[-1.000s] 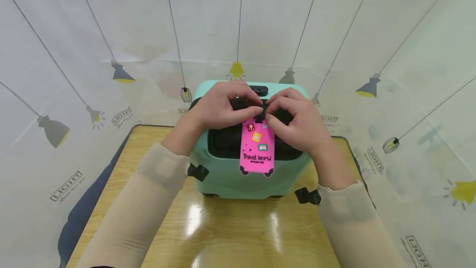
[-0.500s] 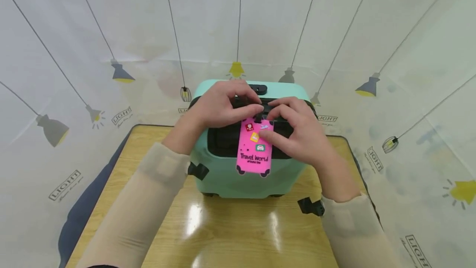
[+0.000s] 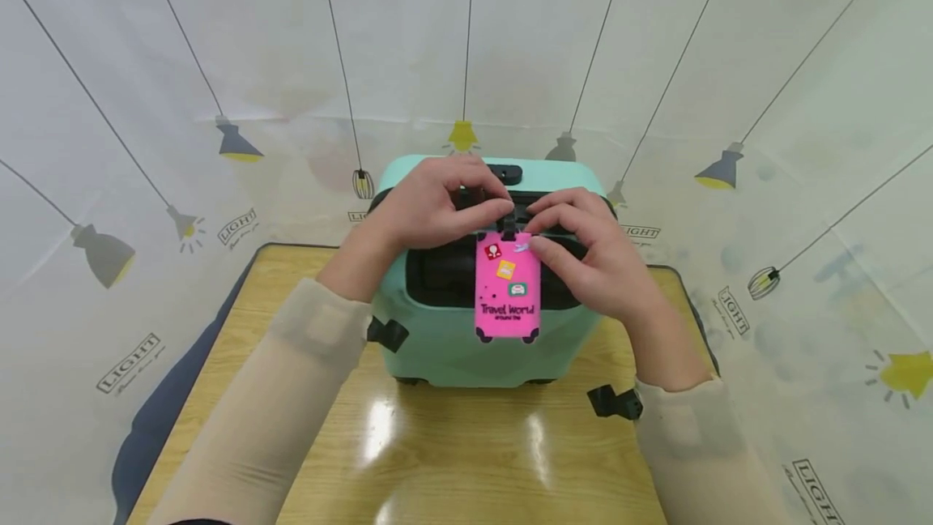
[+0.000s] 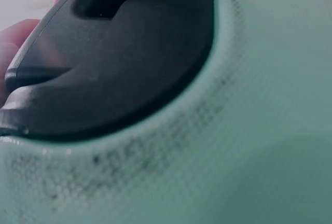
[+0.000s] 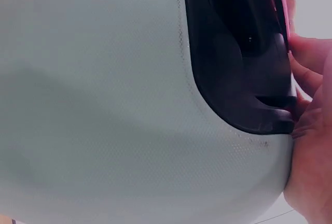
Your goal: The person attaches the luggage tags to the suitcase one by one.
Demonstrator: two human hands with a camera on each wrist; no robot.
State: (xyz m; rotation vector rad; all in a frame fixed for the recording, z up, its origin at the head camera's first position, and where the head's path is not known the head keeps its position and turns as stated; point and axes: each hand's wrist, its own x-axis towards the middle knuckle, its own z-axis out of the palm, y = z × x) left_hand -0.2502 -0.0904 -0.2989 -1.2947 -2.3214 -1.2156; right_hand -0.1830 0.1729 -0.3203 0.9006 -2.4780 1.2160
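Observation:
A mint-green suitcase (image 3: pixel 481 351) stands on the wooden table, with a black recessed panel (image 3: pixel 440 278) on its upper front. A pink luggage tag (image 3: pixel 508 298), printed "Travel World" and decorated with small stickers, hangs in front of that panel from a black strap (image 3: pixel 509 225). My left hand (image 3: pixel 440 205) pinches the strap between thumb and forefinger, just above the tag. With thumb and forefinger my right hand (image 3: pixel 598 253) holds the tag's upper right corner. In the right wrist view its fingers (image 5: pixel 311 58) show beside the black panel's edge.
On the suitcase top, behind the hands, sits a black fitting (image 3: pixel 506 174). The wooden table (image 3: pixel 452 460) extends toward me. A pale wall covering (image 3: pixel 408 31) printed with hanging lamps surrounds the back and sides.
My right hand has moved down and slightly right, from the strap to the tag's upper corner. The tag swung left, then came back right and hangs straighter. My left hand stays put.

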